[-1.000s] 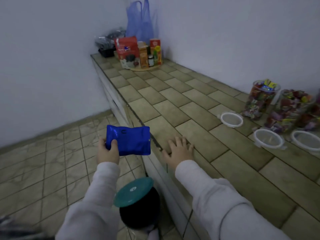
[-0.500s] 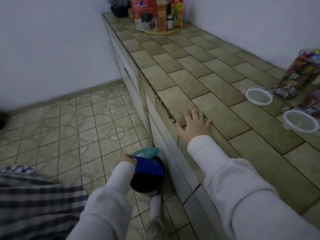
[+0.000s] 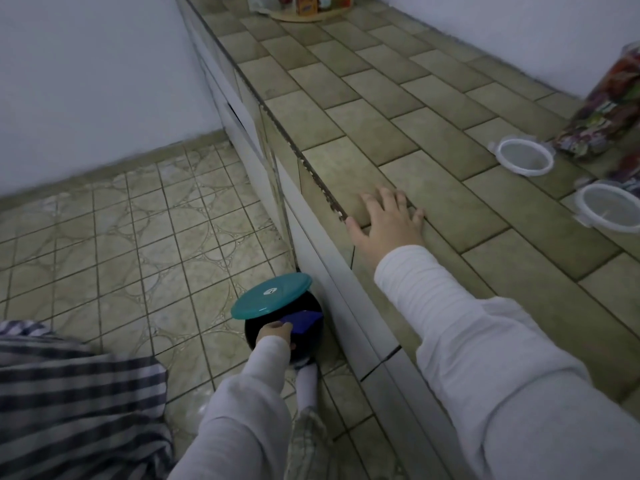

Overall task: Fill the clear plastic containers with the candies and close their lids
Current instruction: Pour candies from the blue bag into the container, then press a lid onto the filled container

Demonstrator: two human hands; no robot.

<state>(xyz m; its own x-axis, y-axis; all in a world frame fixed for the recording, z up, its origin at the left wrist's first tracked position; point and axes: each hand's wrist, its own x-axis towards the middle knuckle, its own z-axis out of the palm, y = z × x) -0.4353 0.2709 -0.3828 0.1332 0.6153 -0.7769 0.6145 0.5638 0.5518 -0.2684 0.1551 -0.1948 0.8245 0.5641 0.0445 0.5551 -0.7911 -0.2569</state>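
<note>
Since the earlier frames the blue wrapper [image 3: 302, 320] has gone from chest height down into the black bin [image 3: 308, 344] on the floor, and the view has tipped lower. Left hand [image 3: 275, 336] is at the bin's mouth, fingers curled, pinching the wrapper's near edge. The wrapper lies tilted, its long axis running from the hand up and right toward the counter front, mostly inside the bin. The teal bin lid [image 3: 272, 295] stands tipped open above the mouth, hinged side away from the hand. A white-socked foot [image 3: 307, 386] sits at the bin's base.

Right hand [image 3: 388, 223] lies flat on the tiled counter [image 3: 346, 74] near its front edge, fingers straight and slightly spread, holding nothing.

At the counter's right, two clear round container lids, white-rimmed: the farther lid [image 3: 525, 157] and the nearer lid [image 3: 611, 210], cut by the frame edge. Behind them a clear container of wrapped candies [image 3: 609, 105] stands uncovered, packed nearly to the top; a second one below it is mostly out of frame. Boxes on a round tray [image 3: 304, 14] sit at the far end.
</note>
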